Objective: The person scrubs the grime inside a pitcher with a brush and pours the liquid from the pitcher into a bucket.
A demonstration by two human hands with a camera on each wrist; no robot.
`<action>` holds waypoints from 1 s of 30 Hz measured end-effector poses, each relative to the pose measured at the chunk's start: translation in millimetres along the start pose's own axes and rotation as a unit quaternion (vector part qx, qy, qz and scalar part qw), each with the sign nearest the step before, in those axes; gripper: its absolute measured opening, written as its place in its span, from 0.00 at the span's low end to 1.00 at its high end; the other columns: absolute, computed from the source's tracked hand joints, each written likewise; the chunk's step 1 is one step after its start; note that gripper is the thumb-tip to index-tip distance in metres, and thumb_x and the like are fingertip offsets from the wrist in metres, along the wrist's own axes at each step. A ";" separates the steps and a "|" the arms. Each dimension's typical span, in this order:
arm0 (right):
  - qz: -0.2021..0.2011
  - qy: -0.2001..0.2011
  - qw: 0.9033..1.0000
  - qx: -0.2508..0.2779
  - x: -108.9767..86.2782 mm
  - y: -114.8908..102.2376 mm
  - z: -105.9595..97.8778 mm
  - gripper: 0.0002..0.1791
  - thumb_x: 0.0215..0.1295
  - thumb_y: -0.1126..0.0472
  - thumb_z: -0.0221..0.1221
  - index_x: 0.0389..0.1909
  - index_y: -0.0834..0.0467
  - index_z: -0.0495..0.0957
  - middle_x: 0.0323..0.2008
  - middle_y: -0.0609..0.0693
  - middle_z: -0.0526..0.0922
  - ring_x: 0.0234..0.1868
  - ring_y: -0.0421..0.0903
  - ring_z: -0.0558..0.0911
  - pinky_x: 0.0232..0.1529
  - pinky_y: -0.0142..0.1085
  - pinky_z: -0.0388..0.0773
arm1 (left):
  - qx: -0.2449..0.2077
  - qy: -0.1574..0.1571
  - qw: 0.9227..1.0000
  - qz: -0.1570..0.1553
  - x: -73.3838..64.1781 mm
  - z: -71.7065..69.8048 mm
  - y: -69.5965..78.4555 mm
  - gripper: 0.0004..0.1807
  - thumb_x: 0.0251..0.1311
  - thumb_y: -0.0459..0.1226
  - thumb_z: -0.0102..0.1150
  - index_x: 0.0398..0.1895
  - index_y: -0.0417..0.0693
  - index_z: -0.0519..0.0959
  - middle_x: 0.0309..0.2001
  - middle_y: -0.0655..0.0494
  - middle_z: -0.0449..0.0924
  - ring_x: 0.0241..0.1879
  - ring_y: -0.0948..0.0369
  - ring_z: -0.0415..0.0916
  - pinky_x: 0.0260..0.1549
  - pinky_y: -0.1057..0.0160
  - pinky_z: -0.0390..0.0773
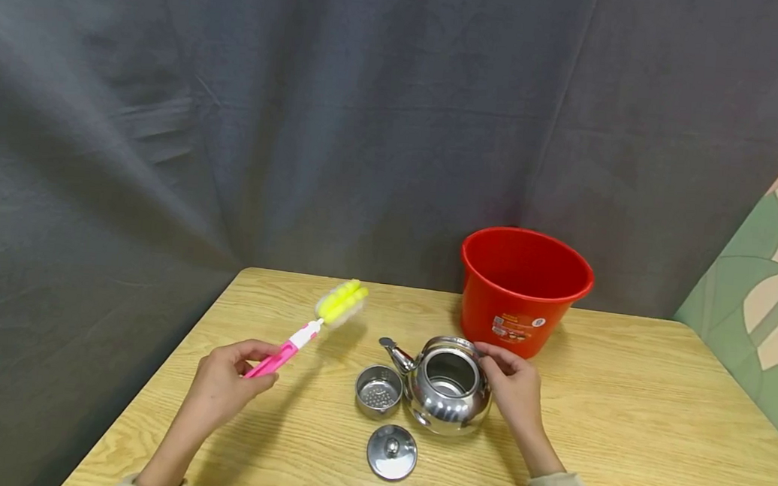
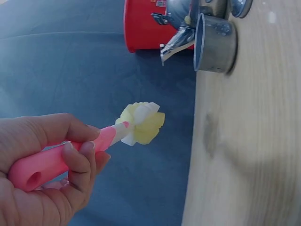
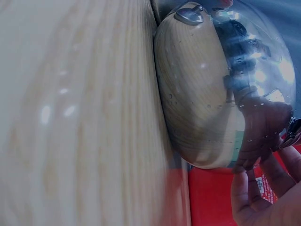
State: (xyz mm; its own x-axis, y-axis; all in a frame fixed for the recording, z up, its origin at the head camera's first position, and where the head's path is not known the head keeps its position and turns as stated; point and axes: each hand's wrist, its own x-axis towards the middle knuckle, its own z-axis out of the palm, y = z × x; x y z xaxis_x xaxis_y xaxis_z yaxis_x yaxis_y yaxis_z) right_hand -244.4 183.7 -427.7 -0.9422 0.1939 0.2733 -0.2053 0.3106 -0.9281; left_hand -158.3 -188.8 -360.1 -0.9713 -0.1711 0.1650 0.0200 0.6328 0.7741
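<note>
My left hand [image 1: 225, 384] holds a sponge bottle brush [image 1: 281, 356] by its pink handle, fingers wrapped round it. Its yellow and white sponge head [image 2: 143, 123] points up and away, above the table and apart from the kettle. A shiny steel kettle [image 1: 446, 411] stands upright without its lid, spout to the left. My right hand [image 1: 513, 383] grips the kettle at its upper right side; the curled fingers touch the body in the right wrist view, though their exact hold is partly hidden. Left of the kettle sits a perforated steel strainer [image 1: 378, 397], with the round lid [image 1: 391, 454] nearer me.
Behind the kettle, a red bucket [image 1: 513, 312] stands near the table's back edge. The wooden table [image 1: 634, 418] extends to the right. A dark grey curtain [image 1: 370, 121] hangs behind, and a patterned panel [image 1: 765, 284] rises at the far right.
</note>
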 end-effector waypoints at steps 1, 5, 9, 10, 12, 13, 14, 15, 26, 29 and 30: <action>0.004 -0.001 1.000 -0.001 -1.8 -5.2 -0.7 0.12 0.61 0.68 0.55 0.43 0.63 0.83 0.37 0.57 0.85 0.30 0.34 0.79 0.32 0.23 0.74 | 0.000 0.000 1.000 0.001 -0.3 -1.5 1.0 0.17 0.45 0.30 0.69 0.41 0.51 0.83 0.33 0.56 0.82 0.19 0.62 0.67 0.12 0.68 0.66; 0.008 -0.006 1.000 -0.001 -9.7 -26.8 -2.9 0.12 0.61 0.70 0.54 0.43 0.68 0.81 0.38 0.62 0.84 0.30 0.33 0.78 0.31 0.21 0.73 | -0.005 -0.003 1.000 0.002 -1.4 -6.0 4.5 0.16 0.45 0.31 0.70 0.41 0.51 0.83 0.32 0.56 0.82 0.19 0.62 0.66 0.12 0.67 0.66; 0.010 -0.004 1.000 0.001 -6.2 -17.7 -2.4 0.12 0.61 0.69 0.55 0.43 0.66 0.82 0.38 0.60 0.84 0.30 0.33 0.78 0.32 0.21 0.74 | -0.029 -0.014 0.999 -0.001 -2.1 -7.8 7.8 0.16 0.46 0.31 0.70 0.41 0.50 0.83 0.32 0.55 0.82 0.20 0.62 0.68 0.14 0.67 0.68; 0.008 -0.003 1.000 0.002 -4.1 -11.6 -2.0 0.12 0.61 0.68 0.55 0.43 0.65 0.82 0.38 0.59 0.84 0.30 0.33 0.78 0.32 0.22 0.74 | -0.036 -0.017 0.999 -0.002 -2.2 -8.0 8.6 0.16 0.46 0.31 0.70 0.41 0.50 0.83 0.32 0.55 0.82 0.21 0.62 0.69 0.15 0.67 0.68; 0.006 -0.001 1.000 0.004 -0.6 -1.6 -0.8 0.12 0.61 0.67 0.56 0.43 0.62 0.83 0.38 0.56 0.85 0.31 0.34 0.79 0.32 0.23 0.75 | -0.047 -0.023 0.999 -0.001 -2.3 -8.4 9.6 0.16 0.46 0.31 0.70 0.41 0.49 0.83 0.33 0.55 0.83 0.21 0.62 0.70 0.16 0.67 0.70; 0.005 0.000 1.000 0.003 0.0 0.0 -0.5 0.12 0.61 0.67 0.56 0.42 0.62 0.83 0.37 0.55 0.85 0.31 0.34 0.79 0.32 0.23 0.75 | -0.051 -0.025 0.998 -0.001 -2.3 -8.6 10.2 0.15 0.46 0.30 0.70 0.40 0.49 0.83 0.32 0.55 0.83 0.21 0.62 0.70 0.16 0.67 0.70; 0.002 0.001 1.000 0.003 0.3 0.9 -0.3 0.12 0.61 0.67 0.56 0.42 0.62 0.83 0.37 0.55 0.85 0.31 0.34 0.79 0.33 0.23 0.75 | -0.055 -0.027 0.998 0.000 -2.5 -8.8 10.9 0.15 0.46 0.30 0.70 0.40 0.49 0.83 0.32 0.55 0.83 0.21 0.62 0.70 0.17 0.67 0.70; 0.000 0.001 1.000 0.003 0.5 1.4 -0.1 0.12 0.61 0.67 0.56 0.42 0.61 0.83 0.37 0.55 0.85 0.31 0.35 0.79 0.33 0.23 0.75 | -0.057 -0.028 0.998 0.000 -2.8 -9.1 11.7 0.15 0.46 0.30 0.70 0.40 0.48 0.83 0.31 0.55 0.83 0.21 0.62 0.70 0.17 0.67 0.70; 0.002 -0.002 1.000 -0.005 0.4 2.0 0.2 0.12 0.61 0.66 0.56 0.42 0.60 0.83 0.38 0.54 0.85 0.33 0.35 0.79 0.33 0.23 0.75 | -0.067 -0.044 0.997 0.004 -5.4 -10.7 20.6 0.15 0.46 0.32 0.71 0.41 0.50 0.84 0.28 0.55 0.82 0.20 0.61 0.69 0.15 0.67 0.69; 0.004 -0.002 1.000 -0.003 0.7 2.2 0.0 0.12 0.61 0.66 0.56 0.42 0.60 0.83 0.38 0.54 0.85 0.33 0.36 0.80 0.34 0.24 0.76 | -0.068 -0.051 0.996 0.010 -6.0 -10.6 23.0 0.15 0.45 0.32 0.70 0.39 0.52 0.84 0.28 0.55 0.82 0.21 0.61 0.71 0.15 0.67 0.69; 0.005 -0.003 1.000 -0.003 0.6 2.3 -0.1 0.11 0.61 0.66 0.56 0.42 0.60 0.83 0.38 0.54 0.85 0.33 0.35 0.80 0.34 0.24 0.76 | -0.067 -0.054 0.996 0.013 -6.4 -10.6 23.8 0.15 0.45 0.32 0.70 0.39 0.52 0.84 0.29 0.56 0.82 0.21 0.61 0.71 0.15 0.67 0.69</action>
State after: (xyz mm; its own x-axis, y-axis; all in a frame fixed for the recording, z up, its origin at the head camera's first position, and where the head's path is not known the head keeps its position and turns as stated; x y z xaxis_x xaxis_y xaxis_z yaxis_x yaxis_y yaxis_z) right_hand -245.4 184.6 -429.7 -0.9456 0.1923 0.2625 -0.1943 0.3135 -0.9295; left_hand -149.1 -180.6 -336.2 -0.9897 -0.0687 0.1256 0.0709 0.5275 0.8466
